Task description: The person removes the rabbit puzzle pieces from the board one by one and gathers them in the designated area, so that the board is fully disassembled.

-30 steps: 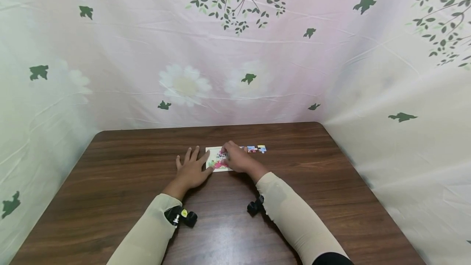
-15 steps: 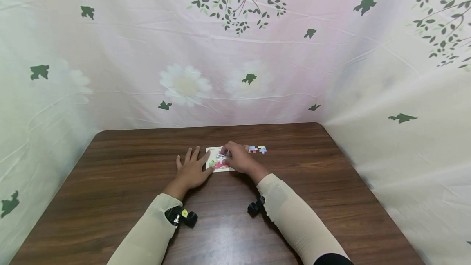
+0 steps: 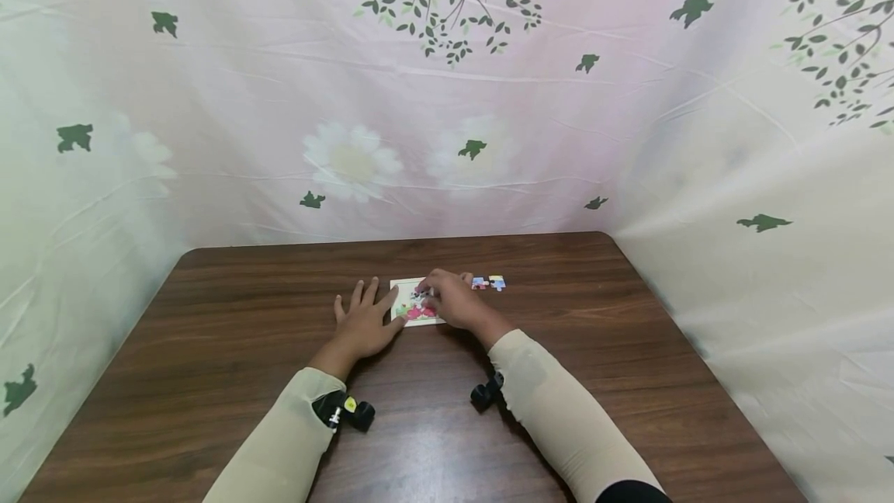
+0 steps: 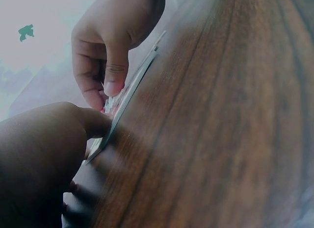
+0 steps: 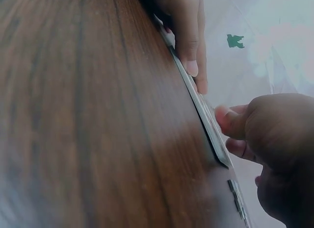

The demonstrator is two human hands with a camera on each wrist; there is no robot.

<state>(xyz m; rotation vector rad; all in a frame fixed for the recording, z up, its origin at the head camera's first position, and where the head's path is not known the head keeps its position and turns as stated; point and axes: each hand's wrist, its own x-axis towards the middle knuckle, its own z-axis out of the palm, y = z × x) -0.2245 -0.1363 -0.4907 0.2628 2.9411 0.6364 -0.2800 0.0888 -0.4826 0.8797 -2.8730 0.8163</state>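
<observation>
A small white-bordered jigsaw board (image 3: 400,287) with a colourful cartoon picture lies on the table. My left hand (image 3: 363,326) rests at its left side, fingers spread and straight, with the thumb and index finger reaching onto its edge. Over the board's right part bends my right hand (image 3: 455,301); its thumb and fingertips pinch a small puzzle piece (image 4: 109,104) against the picture, mostly covered by the fingers. In the right wrist view the board (image 5: 198,105) shows edge-on between both hands.
Two loose puzzle pieces lie to the right of the board: one blue and red (image 3: 479,283), one blue and yellow (image 3: 497,282). The brown wooden table (image 3: 244,332) meets a patterned curtain (image 3: 391,99) at its far edge.
The right hand has shifted very slightly, its fingertips still working over the picture. The left hand stays in place on the board's edge.
</observation>
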